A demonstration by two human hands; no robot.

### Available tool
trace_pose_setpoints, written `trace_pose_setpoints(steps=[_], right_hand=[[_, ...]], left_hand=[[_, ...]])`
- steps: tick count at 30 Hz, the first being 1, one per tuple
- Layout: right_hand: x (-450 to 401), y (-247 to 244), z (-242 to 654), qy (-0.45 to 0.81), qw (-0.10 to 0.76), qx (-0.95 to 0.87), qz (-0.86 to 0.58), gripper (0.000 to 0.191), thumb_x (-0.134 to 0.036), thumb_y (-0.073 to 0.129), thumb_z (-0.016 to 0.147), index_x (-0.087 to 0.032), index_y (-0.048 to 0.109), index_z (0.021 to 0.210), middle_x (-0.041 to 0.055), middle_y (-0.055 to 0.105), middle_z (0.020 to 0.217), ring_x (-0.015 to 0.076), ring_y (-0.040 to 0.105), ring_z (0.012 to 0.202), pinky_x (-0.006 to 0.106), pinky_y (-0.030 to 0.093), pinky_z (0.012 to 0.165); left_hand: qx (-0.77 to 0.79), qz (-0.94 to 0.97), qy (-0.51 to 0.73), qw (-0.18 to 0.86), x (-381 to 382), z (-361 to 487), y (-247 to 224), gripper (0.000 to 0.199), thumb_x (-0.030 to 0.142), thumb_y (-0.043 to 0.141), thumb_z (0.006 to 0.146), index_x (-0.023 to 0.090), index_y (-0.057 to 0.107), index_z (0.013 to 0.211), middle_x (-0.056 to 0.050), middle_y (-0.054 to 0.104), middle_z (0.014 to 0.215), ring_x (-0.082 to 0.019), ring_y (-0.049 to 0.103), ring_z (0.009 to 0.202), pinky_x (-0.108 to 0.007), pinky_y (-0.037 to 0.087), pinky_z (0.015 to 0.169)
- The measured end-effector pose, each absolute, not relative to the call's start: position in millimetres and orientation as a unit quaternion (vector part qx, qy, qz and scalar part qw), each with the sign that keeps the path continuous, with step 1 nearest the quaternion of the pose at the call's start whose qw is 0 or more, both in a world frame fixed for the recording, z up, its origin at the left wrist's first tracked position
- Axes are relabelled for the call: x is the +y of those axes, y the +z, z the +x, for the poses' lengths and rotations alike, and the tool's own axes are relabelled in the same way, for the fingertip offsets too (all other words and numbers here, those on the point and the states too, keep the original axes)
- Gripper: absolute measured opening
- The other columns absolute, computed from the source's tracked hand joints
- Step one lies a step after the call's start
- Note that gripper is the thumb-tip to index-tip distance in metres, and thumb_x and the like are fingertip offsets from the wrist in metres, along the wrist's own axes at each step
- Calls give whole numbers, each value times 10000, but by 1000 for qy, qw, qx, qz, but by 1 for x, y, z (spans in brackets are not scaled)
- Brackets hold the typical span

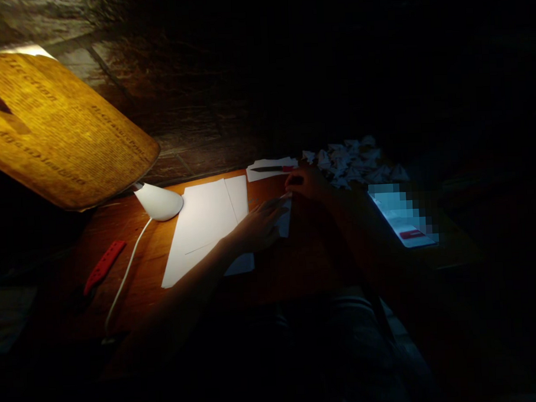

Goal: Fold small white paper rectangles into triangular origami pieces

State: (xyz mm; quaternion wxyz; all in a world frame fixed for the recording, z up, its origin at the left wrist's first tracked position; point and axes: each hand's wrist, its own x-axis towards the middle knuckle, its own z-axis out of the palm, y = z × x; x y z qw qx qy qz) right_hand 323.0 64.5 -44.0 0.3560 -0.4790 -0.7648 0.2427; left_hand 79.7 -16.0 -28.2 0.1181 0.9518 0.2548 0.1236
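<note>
A small white paper (285, 219) lies on the wooden table, partly hidden by my left hand (263, 223), which rests flat on it with the fingers stretched to the right. My right hand (306, 183) is at the paper's upper end, its thumb and index finger pinched together. What lies between those fingertips is too small and dark to tell. Left of my hands are larger white sheets (206, 218), partly under my left forearm. Just beyond my right hand, a knife (269, 169) with a red handle rests on more white paper (260, 176).
Several folded paper pieces (350, 162) are heaped at the back right. A lit phone (399, 219) lies to the right. A lamp with a printed shade (69, 132) and white base (159, 203) stands left, near its cable (128, 272) and a red power strip (104, 266).
</note>
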Motion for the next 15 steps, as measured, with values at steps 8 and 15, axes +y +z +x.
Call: trace_pose_setpoints(steps=[8, 15], right_hand=[[71, -47, 325, 203, 349, -788, -466, 140, -216, 827, 756, -209, 795, 892, 82, 749, 983, 263, 651, 965, 400, 492, 909], [71, -51, 327, 191, 346, -793, -464, 142, -234, 810, 773, -212, 804, 913, 96, 736, 1043, 288, 636, 1036, 424, 473, 966]], left_hand=[[262, 952, 117, 106, -14, 81, -26, 615, 75, 564, 823, 188, 521, 1426, -162, 380, 1696, -351, 359, 1550, -651, 389, 1227], [291, 948, 91, 90, -10, 82, -26, 583, 140, 614, 824, 180, 544, 1402, -184, 400, 1675, -390, 340, 1550, -677, 378, 1203]])
